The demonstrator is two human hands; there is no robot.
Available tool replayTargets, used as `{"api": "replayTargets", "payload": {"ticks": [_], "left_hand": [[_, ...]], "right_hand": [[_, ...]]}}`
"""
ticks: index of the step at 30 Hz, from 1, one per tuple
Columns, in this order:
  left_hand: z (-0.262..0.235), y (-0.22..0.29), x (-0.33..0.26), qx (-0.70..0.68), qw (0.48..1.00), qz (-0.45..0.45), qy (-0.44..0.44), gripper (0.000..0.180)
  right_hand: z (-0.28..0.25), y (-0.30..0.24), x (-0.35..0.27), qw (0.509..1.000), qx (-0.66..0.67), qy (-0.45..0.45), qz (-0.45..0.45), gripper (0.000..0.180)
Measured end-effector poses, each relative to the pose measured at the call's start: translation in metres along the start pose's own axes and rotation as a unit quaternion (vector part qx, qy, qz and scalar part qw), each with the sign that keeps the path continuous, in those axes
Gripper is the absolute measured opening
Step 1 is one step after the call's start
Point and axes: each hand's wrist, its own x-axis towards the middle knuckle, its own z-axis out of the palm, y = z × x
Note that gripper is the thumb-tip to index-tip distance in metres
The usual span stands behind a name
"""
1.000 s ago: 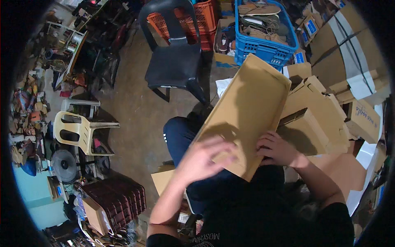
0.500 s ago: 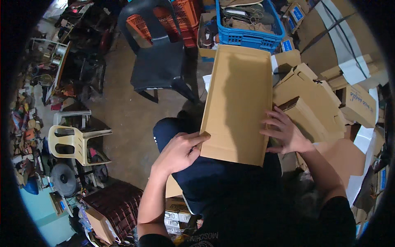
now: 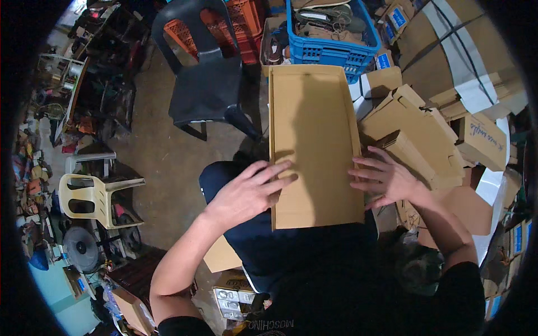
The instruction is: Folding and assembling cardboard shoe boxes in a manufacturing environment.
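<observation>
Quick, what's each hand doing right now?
Left hand: open, over the left edge of the shallow cardboard tray.
Right hand: open, at its right edge.

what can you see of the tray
The tray looks like plain brown cardboard, long and shallow, with low walls along both long sides and the far end; the near end is unclear. It sits open side up over the legs, shadow across its right part. The left hand reaches over its left edge; the right hand touches its right edge.
</observation>
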Motion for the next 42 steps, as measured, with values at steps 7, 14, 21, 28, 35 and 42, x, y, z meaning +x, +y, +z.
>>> {"api": "replayTargets", "payload": {"ticks": [7, 14, 21, 28, 35, 42], "left_hand": [[0.027, 0.004, -0.009, -0.049, 0.999, 0.008, -0.001, 0.023], [0.027, 0.001, -0.013, -0.047, 0.999, 0.014, -0.010, 0.024], [0.031, 0.010, -0.014, -0.098, 0.995, -0.001, -0.031, 0.027], [0.050, 0.012, 0.010, -0.202, 0.974, 0.017, 0.100, 0.024], [0.056, 0.015, 0.006, -0.217, 0.969, -0.010, 0.117, 0.031], [0.064, 0.028, 0.011, -0.137, 0.982, 0.020, 0.128, 0.025]], "right_hand": [[-0.010, 0.002, 0.009, 0.989, 0.009, -0.082, -0.122, 0.060], [-0.010, -0.014, 0.025, 0.979, -0.010, -0.179, -0.102, 0.062], [-0.053, -0.072, 0.060, 0.945, -0.049, -0.323, 0.030, 0.079], [0.007, -0.092, 0.071, 0.982, 0.069, -0.159, 0.072, 0.089], [0.040, -0.079, 0.062, 0.981, 0.070, -0.167, 0.070, 0.090], [0.044, -0.085, 0.056, 0.981, 0.100, -0.113, 0.122, 0.090]]}}
